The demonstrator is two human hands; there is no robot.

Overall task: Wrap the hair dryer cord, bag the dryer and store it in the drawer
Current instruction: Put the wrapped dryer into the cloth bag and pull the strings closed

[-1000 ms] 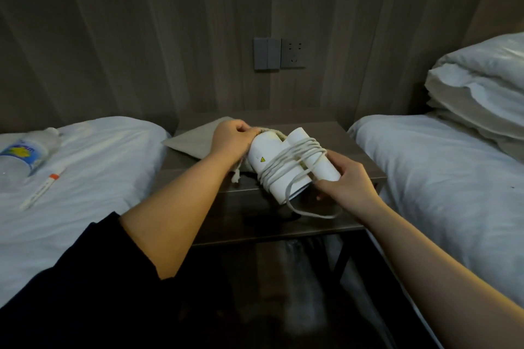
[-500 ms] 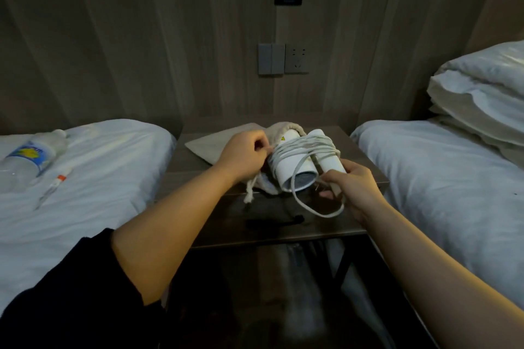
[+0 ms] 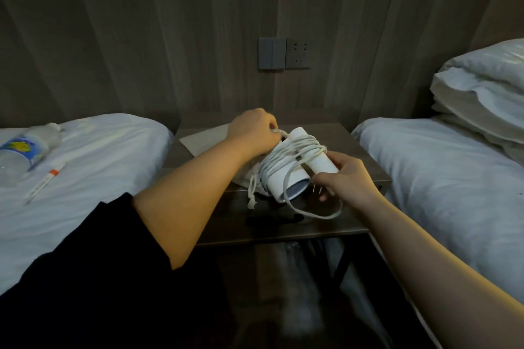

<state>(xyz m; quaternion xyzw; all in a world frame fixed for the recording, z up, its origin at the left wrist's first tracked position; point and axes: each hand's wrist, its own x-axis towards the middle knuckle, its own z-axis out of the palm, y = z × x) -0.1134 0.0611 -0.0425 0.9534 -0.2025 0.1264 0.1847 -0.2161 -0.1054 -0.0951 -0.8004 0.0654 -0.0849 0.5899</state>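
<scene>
A white hair dryer (image 3: 286, 178) lies folded over the nightstand (image 3: 365, 144), its white cord (image 3: 286, 156) wound around barrel and handle, with a loose loop hanging toward me. My right hand (image 3: 344, 178) holds the handle end and the plug, whose prongs stick out below my fingers. My left hand (image 3: 255, 133) grips the mouth and drawstring of a beige cloth bag (image 3: 204, 139) at the dryer's far end. The bag lies flat on the nightstand behind and under the dryer. A knotted drawstring end (image 3: 251, 193) dangles in front.
White beds flank the nightstand. On the left bed (image 3: 99, 156) lie a water bottle (image 3: 25, 147) and a pen (image 3: 45, 181). Pillows (image 3: 482, 88) are stacked on the right bed. A switch and socket (image 3: 283, 53) sit on the wood wall behind.
The dryer has tipped so its open barrel end points toward me. My left hand has shifted back to the bag's mouth at the far end; my right hand stays on the handle and plug.
</scene>
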